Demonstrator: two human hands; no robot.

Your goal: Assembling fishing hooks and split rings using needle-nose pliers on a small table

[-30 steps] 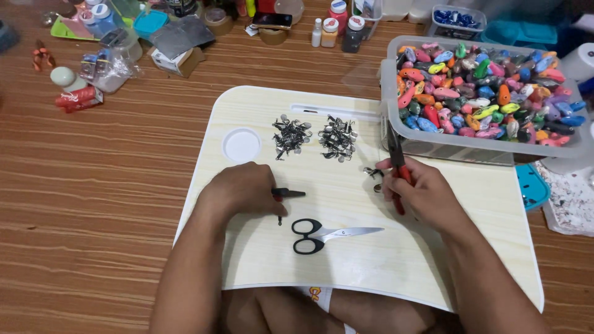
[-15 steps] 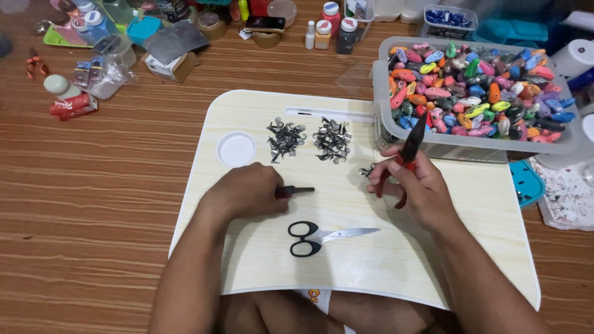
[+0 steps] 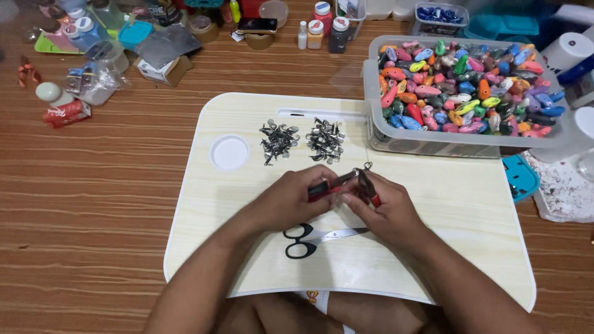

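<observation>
Hands have come together, left hand [image 3: 291,201] and right hand [image 3: 380,207] clamping half-hidden red-handled pliers [image 3: 334,184].

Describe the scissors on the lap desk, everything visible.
The scissors have black plastic loop handles and bright metal blades, and look closed. They lie flat on the pale wood-grain lap desk, handles to the left, blades pointing right. The blade tips are hidden beneath the right hand; whether the hand touches them is unclear.

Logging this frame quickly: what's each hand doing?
Left hand: closed on red-handled pliers.
Right hand: closed on a red-handled tool.
</observation>
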